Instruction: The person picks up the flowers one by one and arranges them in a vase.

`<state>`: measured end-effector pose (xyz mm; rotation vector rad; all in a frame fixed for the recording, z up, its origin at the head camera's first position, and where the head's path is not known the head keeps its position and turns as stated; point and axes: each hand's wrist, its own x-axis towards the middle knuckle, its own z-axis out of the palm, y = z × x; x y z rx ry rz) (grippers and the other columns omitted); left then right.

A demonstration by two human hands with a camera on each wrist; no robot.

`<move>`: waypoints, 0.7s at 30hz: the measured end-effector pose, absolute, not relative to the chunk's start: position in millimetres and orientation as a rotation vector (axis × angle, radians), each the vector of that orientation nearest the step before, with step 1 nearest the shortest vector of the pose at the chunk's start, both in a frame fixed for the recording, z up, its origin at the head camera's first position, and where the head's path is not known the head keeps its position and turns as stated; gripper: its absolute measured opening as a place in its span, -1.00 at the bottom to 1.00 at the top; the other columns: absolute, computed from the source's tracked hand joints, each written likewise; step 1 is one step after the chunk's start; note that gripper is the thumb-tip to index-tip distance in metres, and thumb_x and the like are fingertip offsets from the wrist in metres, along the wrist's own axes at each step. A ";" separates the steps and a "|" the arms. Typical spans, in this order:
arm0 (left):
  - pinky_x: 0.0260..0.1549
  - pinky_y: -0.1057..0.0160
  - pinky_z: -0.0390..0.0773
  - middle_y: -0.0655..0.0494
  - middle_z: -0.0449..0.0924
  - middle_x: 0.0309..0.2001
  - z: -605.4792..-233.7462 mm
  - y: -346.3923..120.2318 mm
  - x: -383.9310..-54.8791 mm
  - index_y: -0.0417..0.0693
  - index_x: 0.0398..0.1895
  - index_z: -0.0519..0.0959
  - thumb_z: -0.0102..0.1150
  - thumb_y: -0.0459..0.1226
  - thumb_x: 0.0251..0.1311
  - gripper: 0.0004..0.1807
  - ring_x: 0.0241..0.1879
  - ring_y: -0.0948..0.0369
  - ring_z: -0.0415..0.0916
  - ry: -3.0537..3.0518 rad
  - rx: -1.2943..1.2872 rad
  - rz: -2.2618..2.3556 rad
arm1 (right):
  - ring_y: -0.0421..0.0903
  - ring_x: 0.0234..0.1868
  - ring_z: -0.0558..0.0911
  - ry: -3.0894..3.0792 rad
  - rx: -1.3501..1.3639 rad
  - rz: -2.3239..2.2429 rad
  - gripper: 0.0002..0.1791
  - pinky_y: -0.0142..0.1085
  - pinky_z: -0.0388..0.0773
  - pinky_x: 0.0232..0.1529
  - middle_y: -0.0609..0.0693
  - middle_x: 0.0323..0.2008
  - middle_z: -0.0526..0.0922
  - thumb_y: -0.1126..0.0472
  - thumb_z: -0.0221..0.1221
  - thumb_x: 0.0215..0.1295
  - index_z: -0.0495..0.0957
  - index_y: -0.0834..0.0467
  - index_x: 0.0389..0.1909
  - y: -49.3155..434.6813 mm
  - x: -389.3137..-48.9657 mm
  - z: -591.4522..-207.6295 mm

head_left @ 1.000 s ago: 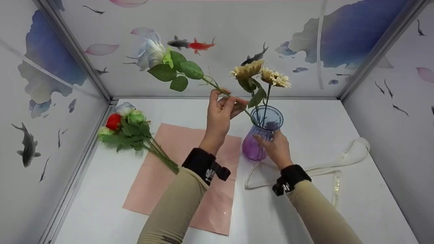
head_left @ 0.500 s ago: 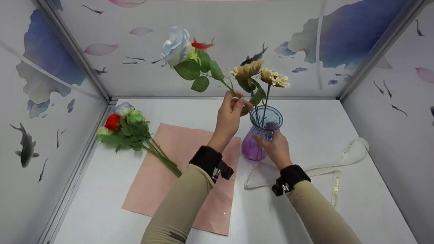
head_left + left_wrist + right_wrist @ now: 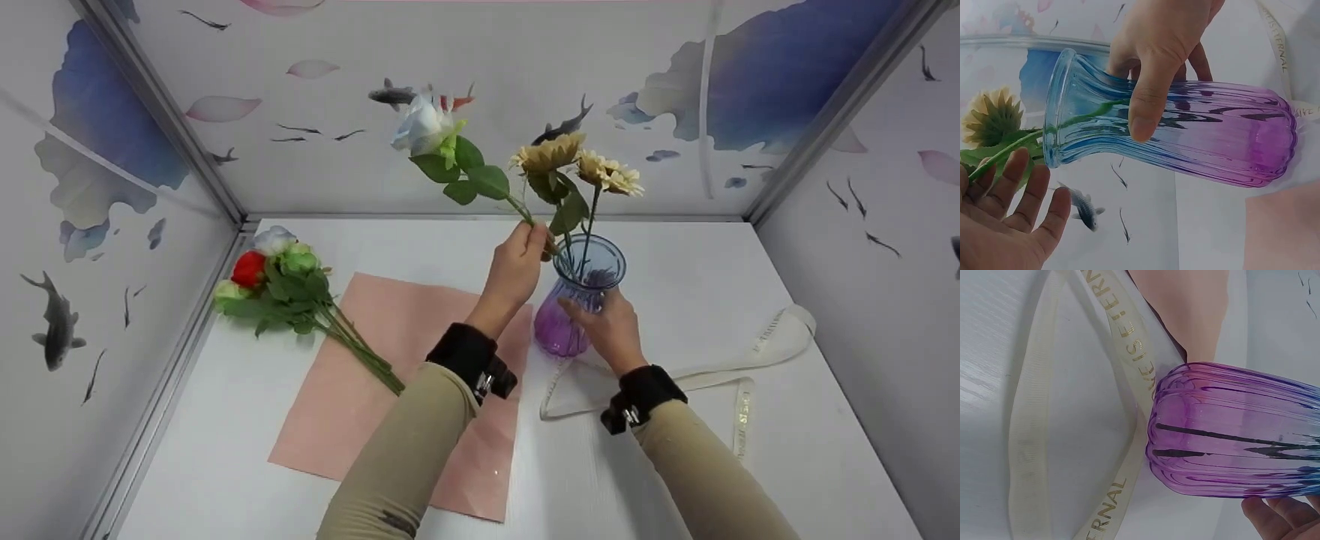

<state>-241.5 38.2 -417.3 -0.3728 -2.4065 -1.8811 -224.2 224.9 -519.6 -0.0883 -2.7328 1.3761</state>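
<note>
My left hand (image 3: 517,259) pinches the stem of a pale blue artificial rose (image 3: 424,129) just left of the vase mouth. The bloom leans up and to the left. In the left wrist view, the green stem (image 3: 1081,118) passes through the mouth into the vase neck, and the other left fingers (image 3: 1002,197) are spread loosely below it. My right hand (image 3: 616,330) grips the blue-to-purple glass vase (image 3: 559,330) around its side, thumb in front. Two yellow flowers (image 3: 551,156) stand in the vase, their dark stems reaching its bottom in the right wrist view.
Left on the white table (image 3: 690,277) lies a bunch of red, green and pale blue flowers (image 3: 289,281), stems over a pink paper sheet (image 3: 322,427). A cream ribbon (image 3: 720,377) with gold lettering loops to the right and beneath the vase. Printed panels (image 3: 480,172) surround the table.
My left hand has moved right, toward the vase, carrying the rose; its stem sits further into the mouth and the bloom has shifted right. The right hand and vase have stayed put.
</note>
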 end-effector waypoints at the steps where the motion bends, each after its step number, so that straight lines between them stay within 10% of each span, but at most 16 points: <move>1: -0.11 0.26 0.55 0.00 0.65 -0.21 -418.3 38.3 -241.8 -0.12 -0.10 0.52 -0.24 -0.09 0.66 -0.63 -0.15 0.15 0.60 -2.434 -0.358 -1.845 | 0.27 0.39 0.44 -2.732 -0.088 1.374 -0.06 0.12 0.33 0.41 0.35 0.35 0.46 -0.21 0.37 0.26 0.26 0.27 0.45 224.8 -224.1 -519.6; 21: -0.46 0.31 0.43 0.12 0.49 -0.50 -424.1 46.1 -240.5 -0.05 -0.06 0.48 -0.08 -0.04 0.59 -0.72 -0.53 0.23 0.52 -2.380 -0.148 -1.875 | 0.29 0.40 0.42 -2.754 -0.114 1.352 -0.04 0.13 0.32 0.41 0.37 0.37 0.44 -0.22 0.35 0.27 0.23 0.28 0.47 224.0 -224.0 -519.7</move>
